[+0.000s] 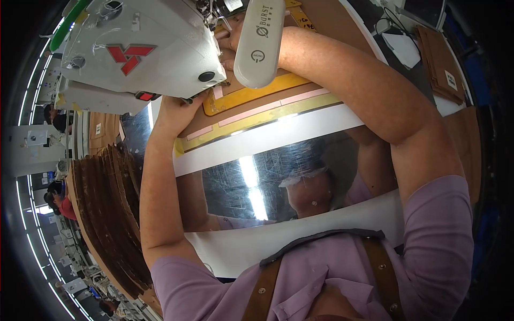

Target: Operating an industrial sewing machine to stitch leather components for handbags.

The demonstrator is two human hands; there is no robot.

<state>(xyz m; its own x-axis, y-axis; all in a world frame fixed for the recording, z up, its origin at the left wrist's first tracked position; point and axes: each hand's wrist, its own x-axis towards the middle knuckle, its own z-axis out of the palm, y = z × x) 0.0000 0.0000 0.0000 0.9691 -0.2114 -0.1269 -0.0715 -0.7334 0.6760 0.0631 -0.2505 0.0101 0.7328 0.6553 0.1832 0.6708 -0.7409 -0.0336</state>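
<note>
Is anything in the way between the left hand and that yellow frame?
Nothing visible: the left hand is right by the near left corner of the yellow frame. The white sewing machine head hides part of the hand, so I can't tell whether they touch.

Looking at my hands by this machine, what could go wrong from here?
Your right hand is close beside the white machine head, so fingers might get caught if its parts move. Your left hand is by the corner of the yellow plate; a nudge could skew it. Your left forearm runs near the brown stack and might knock it.
</note>
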